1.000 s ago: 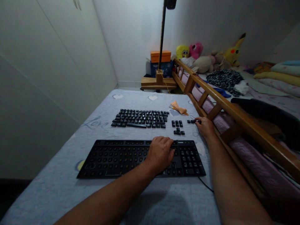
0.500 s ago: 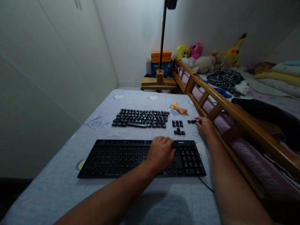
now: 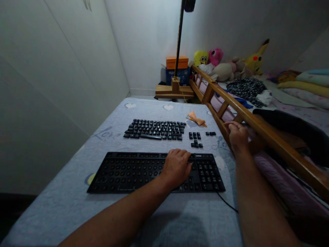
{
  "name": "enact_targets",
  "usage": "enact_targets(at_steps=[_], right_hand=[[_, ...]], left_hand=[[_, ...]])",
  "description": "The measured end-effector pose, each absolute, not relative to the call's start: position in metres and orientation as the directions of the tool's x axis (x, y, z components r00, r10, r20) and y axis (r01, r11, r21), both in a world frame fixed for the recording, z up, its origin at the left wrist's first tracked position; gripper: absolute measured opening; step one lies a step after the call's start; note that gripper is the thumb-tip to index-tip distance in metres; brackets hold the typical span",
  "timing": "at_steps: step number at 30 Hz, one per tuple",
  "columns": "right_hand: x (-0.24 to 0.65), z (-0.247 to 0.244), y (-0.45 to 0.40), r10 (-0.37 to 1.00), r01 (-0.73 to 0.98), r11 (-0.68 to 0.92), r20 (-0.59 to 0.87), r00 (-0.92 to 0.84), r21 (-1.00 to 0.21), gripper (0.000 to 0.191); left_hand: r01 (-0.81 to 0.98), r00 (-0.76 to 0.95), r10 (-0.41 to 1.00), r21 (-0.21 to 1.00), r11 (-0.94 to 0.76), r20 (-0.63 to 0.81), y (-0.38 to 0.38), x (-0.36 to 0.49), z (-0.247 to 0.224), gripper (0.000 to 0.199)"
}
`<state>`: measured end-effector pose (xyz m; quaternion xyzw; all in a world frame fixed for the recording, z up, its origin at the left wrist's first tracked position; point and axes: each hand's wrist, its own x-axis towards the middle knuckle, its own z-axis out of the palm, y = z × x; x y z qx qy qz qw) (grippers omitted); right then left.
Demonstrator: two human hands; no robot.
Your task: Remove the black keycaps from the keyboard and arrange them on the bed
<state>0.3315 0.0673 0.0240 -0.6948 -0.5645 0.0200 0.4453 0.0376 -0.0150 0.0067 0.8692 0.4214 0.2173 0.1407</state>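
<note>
A black keyboard (image 3: 133, 173) lies on the bed's quilt, its main key area bare of caps, while the number pad at right still carries keys. My left hand (image 3: 177, 168) lies across it right of the middle, with curled fingers holding its far edge. Beyond are loose black keycaps (image 3: 159, 129) in rows, a smaller group (image 3: 194, 135), an arrow cluster (image 3: 196, 144) and a short row (image 3: 210, 133). My right hand (image 3: 238, 136) is beside the wooden rail, right of the short row, fingers closed together; whatever they hold is too small to make out.
An orange cloth bow (image 3: 196, 118) lies beyond the keycaps. The wooden bed rail (image 3: 246, 111) runs along the right side. A black cable (image 3: 227, 202) leaves the keyboard's near edge. A stand on a wooden base (image 3: 174, 90) is past the bed's far end.
My right hand has moved right and slightly away from the short row of keycaps, toward the rail, leaving that row uncovered. My left hand stays on the keyboard.
</note>
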Motion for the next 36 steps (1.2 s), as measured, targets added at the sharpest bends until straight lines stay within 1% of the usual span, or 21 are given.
enact_targets(at_steps=[1,2,3,4,6,8,11,13,16,18,20,22,24,31,36], right_hand=[[0.327,0.033,0.063,0.787,0.712,0.039,0.46,0.41,-0.701,0.036],[0.322,0.042,0.058,0.781,0.679,0.064,0.46,0.421,-0.731,0.033],[0.316,0.052,0.052,0.775,0.678,0.083,0.475,0.417,-0.73,0.031],[0.31,0.062,0.046,0.779,0.686,0.07,0.468,0.416,-0.725,0.031],[0.299,0.078,0.032,0.8,0.669,0.027,0.418,0.431,-0.743,0.033],[0.29,0.088,0.019,0.874,0.637,0.021,0.324,0.363,-0.771,0.033],[0.282,0.088,0.0,0.968,0.574,0.041,0.175,0.18,-0.818,0.032],[0.279,0.082,-0.013,0.992,0.557,0.043,0.104,0.078,-0.829,0.033],[0.275,0.07,-0.032,0.998,0.597,0.029,0.057,0.028,-0.802,0.032],[0.272,0.063,-0.043,0.996,0.621,0.028,0.077,0.052,-0.783,0.028],[0.268,0.057,-0.05,0.986,0.637,0.022,0.123,0.115,-0.77,0.025],[0.265,0.051,-0.053,0.966,0.656,0.01,0.177,0.189,-0.754,0.025],[0.262,0.046,-0.055,0.952,0.667,0.008,0.209,0.223,-0.745,0.026],[0.264,0.03,-0.057,0.966,0.665,0.042,0.199,0.162,-0.746,0.026],[0.267,0.029,-0.06,0.958,0.693,0.07,0.243,0.154,-0.717,0.025]], left_hand=[[0.669,0.552,0.793,0.429,-0.606,0.26,-0.015,0.038,0.007,0.026],[0.668,0.552,0.792,0.43,-0.607,0.26,-0.015,0.038,0.007,0.026],[0.668,0.552,0.792,0.43,-0.608,0.262,-0.015,0.038,0.007,0.026],[0.668,0.55,0.792,0.429,-0.608,0.265,-0.015,0.038,0.007,0.026],[0.67,0.549,0.791,0.425,-0.609,0.268,-0.015,0.038,0.007,0.025],[0.672,0.55,0.791,0.419,-0.61,0.269,-0.015,0.038,0.007,0.024],[0.675,0.551,0.789,0.412,-0.612,0.271,-0.015,0.038,0.006,0.023],[0.676,0.55,0.789,0.409,-0.613,0.273,-0.015,0.038,0.006,0.023],[0.674,0.551,0.786,0.406,-0.617,0.281,-0.014,0.039,0.005,0.024],[0.672,0.55,0.785,0.406,-0.619,0.286,-0.014,0.039,0.004,0.024],[0.671,0.551,0.783,0.405,-0.621,0.288,-0.014,0.039,0.004,0.024],[0.671,0.555,0.782,0.402,-0.623,0.285,-0.014,0.038,0.004,0.024],[0.673,0.557,0.782,0.4,-0.622,0.28,-0.015,0.038,0.005,0.024],[0.679,0.554,0.79,0.405,-0.612,0.263,-0.014,0.038,0.004,0.025],[0.675,0.553,0.789,0.411,-0.613,0.269,-0.013,0.038,0.003,0.025]])
